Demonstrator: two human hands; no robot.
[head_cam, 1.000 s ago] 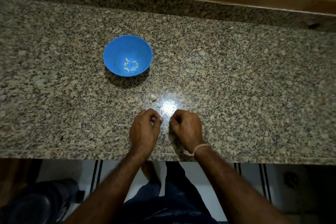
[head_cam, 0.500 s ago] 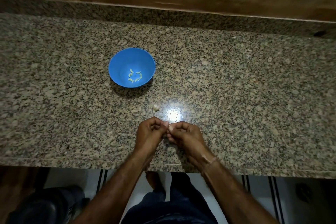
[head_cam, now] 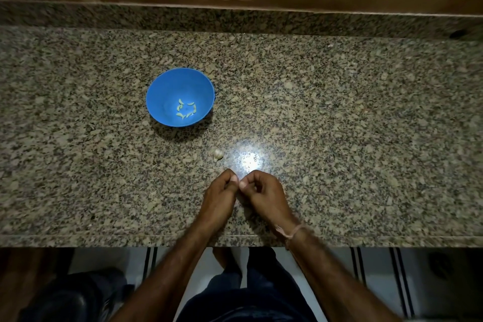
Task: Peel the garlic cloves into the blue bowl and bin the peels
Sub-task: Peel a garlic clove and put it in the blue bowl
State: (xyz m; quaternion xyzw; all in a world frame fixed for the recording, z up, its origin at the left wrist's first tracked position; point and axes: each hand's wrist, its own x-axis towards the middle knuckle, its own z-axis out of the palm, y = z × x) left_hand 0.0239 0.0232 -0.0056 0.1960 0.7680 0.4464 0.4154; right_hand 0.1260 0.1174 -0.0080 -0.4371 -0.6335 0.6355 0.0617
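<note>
A blue bowl (head_cam: 163, 86) stands on the granite counter (head_cam: 339, 138), left of centre, with several pale peeled cloves (head_cam: 186, 109) in its bottom. One unpeeled garlic piece (head_cam: 218, 155) lies on the counter between the bowl and my hands. My left hand (head_cam: 218, 201) and my right hand (head_cam: 264, 196) meet just above the counter near its front edge. Their fingers are curled and their thumb tips come together, pinching a small garlic clove that is almost wholly hidden between them.
The counter's front edge (head_cam: 104, 240) runs just below my wrists. A raised granite ledge (head_cam: 235, 18) and a wooden wall close off the back. A dark rounded object (head_cam: 65, 300) stands on the floor at lower left. A glare spot (head_cam: 248, 159) shines beside the garlic piece.
My two hands have come together from slightly apart, so that their thumb tips now touch. The view has tilted, so the bowl sits lower in the frame.
</note>
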